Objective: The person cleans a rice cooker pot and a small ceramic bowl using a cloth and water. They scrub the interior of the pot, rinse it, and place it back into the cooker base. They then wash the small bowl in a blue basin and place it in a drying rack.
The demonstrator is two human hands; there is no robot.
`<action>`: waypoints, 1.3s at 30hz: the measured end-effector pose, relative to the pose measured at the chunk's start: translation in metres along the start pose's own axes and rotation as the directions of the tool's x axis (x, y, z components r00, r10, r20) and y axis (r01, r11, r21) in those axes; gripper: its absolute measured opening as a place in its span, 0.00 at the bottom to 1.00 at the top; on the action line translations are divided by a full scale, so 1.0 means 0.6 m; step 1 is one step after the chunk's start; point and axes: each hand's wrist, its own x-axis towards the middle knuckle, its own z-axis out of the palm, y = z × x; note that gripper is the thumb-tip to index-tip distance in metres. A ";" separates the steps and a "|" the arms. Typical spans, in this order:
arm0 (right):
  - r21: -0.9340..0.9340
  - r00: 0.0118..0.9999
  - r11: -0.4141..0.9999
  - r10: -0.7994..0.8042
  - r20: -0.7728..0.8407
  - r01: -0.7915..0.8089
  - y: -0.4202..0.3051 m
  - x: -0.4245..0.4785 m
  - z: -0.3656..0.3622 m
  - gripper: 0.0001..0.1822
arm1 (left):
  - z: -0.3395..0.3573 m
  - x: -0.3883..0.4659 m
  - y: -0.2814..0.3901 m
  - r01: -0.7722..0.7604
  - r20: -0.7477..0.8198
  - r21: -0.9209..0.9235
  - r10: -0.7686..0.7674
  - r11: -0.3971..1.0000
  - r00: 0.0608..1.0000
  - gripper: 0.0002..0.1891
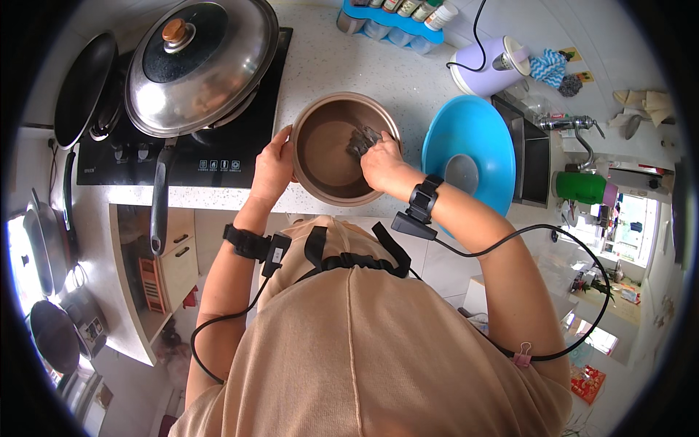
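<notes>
A round brown pot [333, 147] stands on the speckled countertop [327, 49] right in front of me. My left hand [274, 164] grips its rim and outer wall on the left side. Inside the pot, against the right part of the inner wall, my right hand [380, 158] holds a dark grey crumpled cloth [362, 141]. Some of the cloth is hidden by the fingers. To the right of the pot is a blue plastic basin [494, 142] with a grey round patch at its bottom.
A black cooktop [229, 158] on the left bears a large lidded wok [240, 71], its handle [159, 202] jutting past the counter edge. A frying pan [87, 90] leans beyond it. Behind are a blue spice rack [393, 24] and a lilac kettle [480, 65]. A sink [532, 158] lies right.
</notes>
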 end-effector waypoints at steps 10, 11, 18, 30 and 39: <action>-0.260 0.822 0.951 -0.013 -0.570 -0.165 -0.004 0.105 0.040 0.21 | -0.003 -0.003 0.002 0.026 0.043 0.019 -0.027 0.999 0.999 0.20; -0.324 0.809 0.926 -0.038 -0.587 -0.191 0.003 0.107 0.044 0.22 | 0.000 -0.002 0.005 0.021 0.049 0.021 -0.022 1.000 0.999 0.20; -0.584 0.886 0.740 0.034 -0.463 -0.334 0.015 0.068 0.038 0.28 | 0.000 -0.005 0.011 0.027 0.035 -0.005 -0.027 1.000 0.999 0.20; -0.504 0.920 0.808 0.115 -0.374 -0.306 -0.001 0.036 0.063 0.21 | 0.006 -0.003 0.012 0.017 0.038 -0.044 -0.015 0.999 0.999 0.20; -0.077 0.639 0.997 -0.065 -0.766 0.009 0.025 0.071 0.030 0.25 | 0.001 -0.003 0.010 0.027 0.056 -0.023 -0.025 0.999 0.998 0.20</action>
